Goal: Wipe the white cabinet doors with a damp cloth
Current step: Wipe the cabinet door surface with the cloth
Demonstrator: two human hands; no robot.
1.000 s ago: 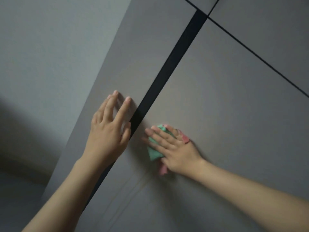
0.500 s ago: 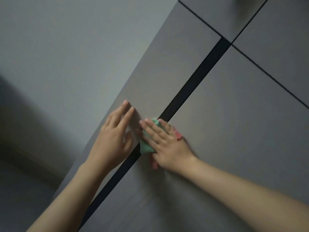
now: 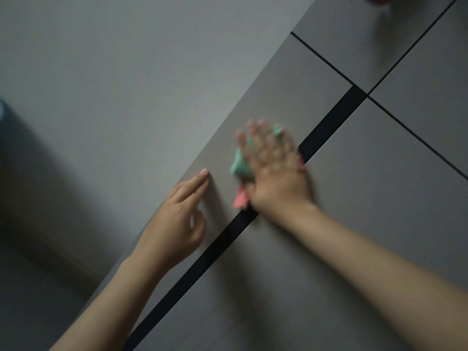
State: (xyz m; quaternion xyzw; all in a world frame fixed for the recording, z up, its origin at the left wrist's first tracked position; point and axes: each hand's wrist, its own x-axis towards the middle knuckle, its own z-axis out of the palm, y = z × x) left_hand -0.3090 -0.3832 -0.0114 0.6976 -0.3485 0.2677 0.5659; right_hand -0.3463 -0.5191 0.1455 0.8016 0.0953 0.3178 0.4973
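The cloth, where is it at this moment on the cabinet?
In the head view, the green and pink cloth lies under the right hand, pressed flat on the narrow left door panel, just left of the black gap.

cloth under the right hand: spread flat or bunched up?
Bunched. The cloth shows as a green wad beside the flat right hand, with a pink corner sticking out below. Motion blur hides the exact folds.

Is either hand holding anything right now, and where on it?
The right hand presses the cloth flat against the cabinet door, palm and fingers over its middle, edges sticking out. The left hand holds nothing.
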